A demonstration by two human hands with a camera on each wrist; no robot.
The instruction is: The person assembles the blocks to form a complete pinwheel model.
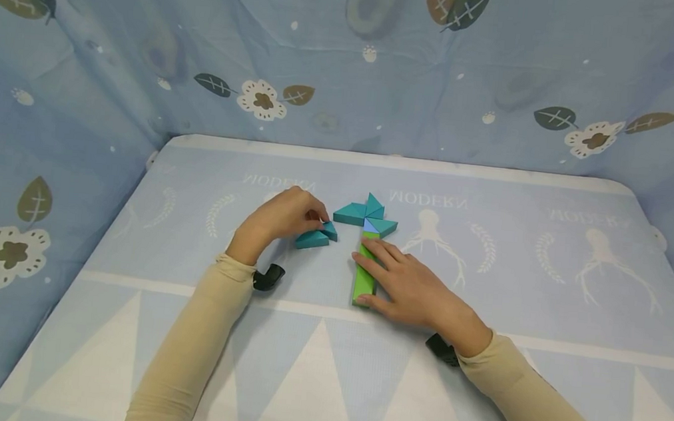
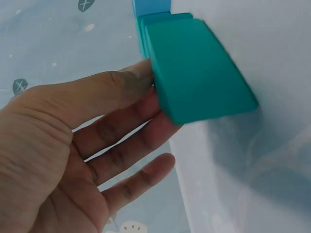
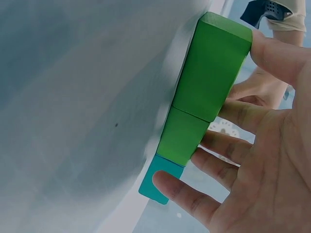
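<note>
My left hand (image 1: 282, 219) pinches a teal triangular block (image 1: 330, 230) between thumb and fingers, next to another teal block (image 1: 312, 240). From the left wrist, a teal block (image 2: 194, 73) sits just past the thumb and fingertips, partly hiding more teal behind it. My right hand (image 1: 408, 287) rests on a bar of green blocks (image 1: 364, 280). Seen from the right wrist, the thumb touches one end of the green bar (image 3: 211, 68) and the rather straight fingers lie along it, one reaching a teal block (image 3: 150, 184).
Beyond the green bar lie several teal triangular blocks (image 1: 351, 213) in a pinwheel-like shape, with a small blue triangle (image 1: 370, 226) at its base. A patterned cloth covers the table (image 1: 545, 309). Blue printed curtain (image 1: 409, 76) hangs behind and at the sides.
</note>
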